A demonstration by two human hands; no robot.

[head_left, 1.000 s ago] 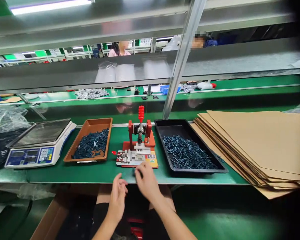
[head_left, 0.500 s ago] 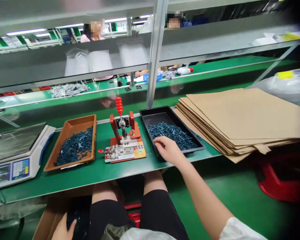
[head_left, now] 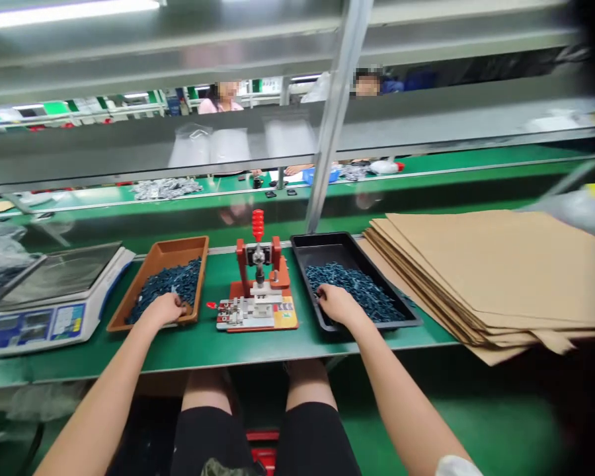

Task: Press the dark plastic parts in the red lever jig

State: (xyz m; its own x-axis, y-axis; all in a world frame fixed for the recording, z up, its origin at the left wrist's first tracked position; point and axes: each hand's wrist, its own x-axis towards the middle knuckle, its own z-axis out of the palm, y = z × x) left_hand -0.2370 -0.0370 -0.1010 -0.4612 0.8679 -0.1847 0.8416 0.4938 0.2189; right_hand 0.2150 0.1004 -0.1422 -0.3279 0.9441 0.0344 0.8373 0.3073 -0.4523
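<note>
On green bench (head_left: 203,347), left hand (head_left: 166,309) sunk in brown tray (head_left: 178,242), right hand (head_left: 337,304) in black tray (head_left: 327,238), fingers curled, grasp unclear.

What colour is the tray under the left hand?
The tray under the left hand is brown, as the head view shows, the only view here.

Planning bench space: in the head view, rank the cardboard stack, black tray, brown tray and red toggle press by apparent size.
1. cardboard stack
2. black tray
3. brown tray, only slightly smaller than the black one
4. red toggle press
</note>
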